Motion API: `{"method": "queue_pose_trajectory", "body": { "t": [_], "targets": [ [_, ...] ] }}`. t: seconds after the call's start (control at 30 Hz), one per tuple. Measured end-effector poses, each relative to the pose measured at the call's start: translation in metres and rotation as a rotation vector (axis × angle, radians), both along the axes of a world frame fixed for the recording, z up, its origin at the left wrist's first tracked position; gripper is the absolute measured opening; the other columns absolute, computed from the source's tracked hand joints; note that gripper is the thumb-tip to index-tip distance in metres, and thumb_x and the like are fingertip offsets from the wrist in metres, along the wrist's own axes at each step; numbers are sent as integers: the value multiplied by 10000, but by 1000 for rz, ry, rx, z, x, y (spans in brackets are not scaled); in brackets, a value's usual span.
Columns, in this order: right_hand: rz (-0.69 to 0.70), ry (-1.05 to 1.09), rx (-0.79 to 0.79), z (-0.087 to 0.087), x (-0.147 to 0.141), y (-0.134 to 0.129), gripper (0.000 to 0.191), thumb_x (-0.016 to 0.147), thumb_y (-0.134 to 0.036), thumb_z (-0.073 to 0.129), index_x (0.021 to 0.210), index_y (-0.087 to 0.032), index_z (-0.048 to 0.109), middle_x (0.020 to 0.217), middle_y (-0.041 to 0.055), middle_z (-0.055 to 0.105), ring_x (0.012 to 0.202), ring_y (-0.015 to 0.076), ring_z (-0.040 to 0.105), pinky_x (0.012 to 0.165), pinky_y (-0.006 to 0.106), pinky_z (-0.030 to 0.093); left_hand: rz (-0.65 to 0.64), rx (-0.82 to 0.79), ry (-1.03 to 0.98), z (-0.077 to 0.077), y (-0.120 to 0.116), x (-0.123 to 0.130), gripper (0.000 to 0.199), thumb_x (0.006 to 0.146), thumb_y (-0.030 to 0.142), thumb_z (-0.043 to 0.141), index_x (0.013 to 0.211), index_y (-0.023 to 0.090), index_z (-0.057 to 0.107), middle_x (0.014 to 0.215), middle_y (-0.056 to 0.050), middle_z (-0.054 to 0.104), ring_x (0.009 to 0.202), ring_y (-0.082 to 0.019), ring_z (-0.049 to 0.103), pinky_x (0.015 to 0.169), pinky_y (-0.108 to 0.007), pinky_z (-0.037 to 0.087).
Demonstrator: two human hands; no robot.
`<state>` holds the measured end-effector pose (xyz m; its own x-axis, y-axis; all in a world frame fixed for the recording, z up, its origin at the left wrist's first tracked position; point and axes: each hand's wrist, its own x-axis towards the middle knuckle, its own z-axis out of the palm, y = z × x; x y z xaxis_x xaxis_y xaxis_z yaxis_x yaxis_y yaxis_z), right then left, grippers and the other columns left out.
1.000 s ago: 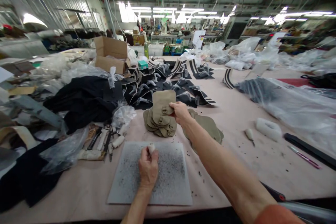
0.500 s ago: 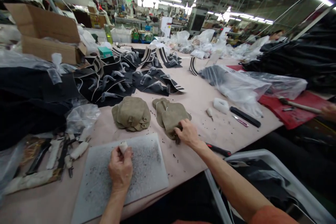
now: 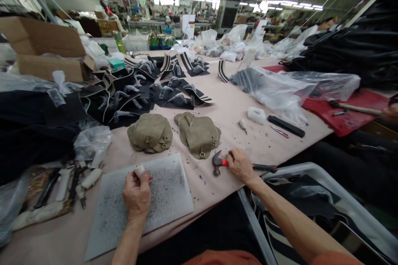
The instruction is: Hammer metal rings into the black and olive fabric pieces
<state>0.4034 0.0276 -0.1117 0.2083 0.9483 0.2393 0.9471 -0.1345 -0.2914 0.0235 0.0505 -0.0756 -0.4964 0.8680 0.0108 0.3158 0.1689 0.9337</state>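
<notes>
My left hand is closed around a white-wrapped tool, held over the speckled cutting board; only the top of its handle shows. With my right hand I grip a claw hammer by its red and black handle, just behind the head. The hammer lies on the table beside the board. Beyond the board sit two stacks of olive-green fabric pieces with metal rings, a left stack and a right stack. Dark specks are scattered on the board and table.
A grey crate with dark and striped pieces stands at the table's right edge. White-handled tools lie left. Dark panels cover the back. At right, a co-worker's hand holds a mallet over a red sheet.
My right hand has moved right and toward me, from the edge of the right olive stack to the hammer's handle. My left hand keeps the white-wrapped tool. The view has shifted slightly.
</notes>
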Motion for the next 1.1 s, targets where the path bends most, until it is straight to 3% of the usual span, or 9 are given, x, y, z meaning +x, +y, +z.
{"method": "queue_pose_trajectory", "body": {
  "t": [0.13,0.27,0.43,0.63,0.8,0.9,1.0,1.1],
  "targets": [
    [-107,177,-41,15,-25,33,264,924,-262,417,927,-174,666,983,117,698,941,225,602,852,324,411,7,7,6,-2,1,0,430,709,562,656,924,195,595,657,-48,718,582,-254,716,611,-361,599],
    [-188,227,-192,32,-56,72,256,861,-389,566,929,-172,684,963,133,726,914,247,637,771,326,414,-4,16,38,-4,2,-2,417,725,563,649,914,195,591,662,-51,723,588,-259,720,622,-367,602],
    [-260,244,-298,40,-66,90,183,802,-374,614,804,-194,646,872,113,715,858,252,644,721,326,391,-15,25,49,-5,0,-3,409,751,562,632,920,193,588,664,-47,721,579,-248,717,594,-339,584],
    [-115,294,-224,54,-83,83,122,845,-316,483,799,-218,540,735,47,623,704,194,548,656,305,365,-17,41,17,-6,-4,0,374,765,543,619,902,196,587,658,-49,709,582,-234,701,597,-322,565],
    [97,643,40,100,-126,95,124,730,-328,542,756,-237,461,619,-44,490,598,153,440,616,291,347,-21,66,-25,-8,-5,1,365,771,521,623,919,189,584,648,-40,699,562,-221,687,573,-309,548],
    [137,923,58,117,-158,106,197,687,-372,590,764,-232,476,617,-60,471,582,132,420,583,269,346,-27,75,-51,-10,-6,1,357,778,509,630,924,187,583,658,-36,700,561,-214,686,572,-304,547],
    [105,1148,-16,102,-183,103,259,657,-416,615,777,-229,483,643,-57,489,588,130,432,567,261,359,-31,91,-55,-13,-6,0,340,783,494,630,925,188,591,661,-33,699,566,-214,684,565,-298,536],
    [14,1001,-68,63,-192,83,206,677,-396,593,715,-235,469,636,-41,499,612,146,452,587,269,351,-27,91,-7,-15,-7,-1,327,787,482,635,923,187,607,675,-42,703,591,-220,686,574,-297,520]
  ]
}}
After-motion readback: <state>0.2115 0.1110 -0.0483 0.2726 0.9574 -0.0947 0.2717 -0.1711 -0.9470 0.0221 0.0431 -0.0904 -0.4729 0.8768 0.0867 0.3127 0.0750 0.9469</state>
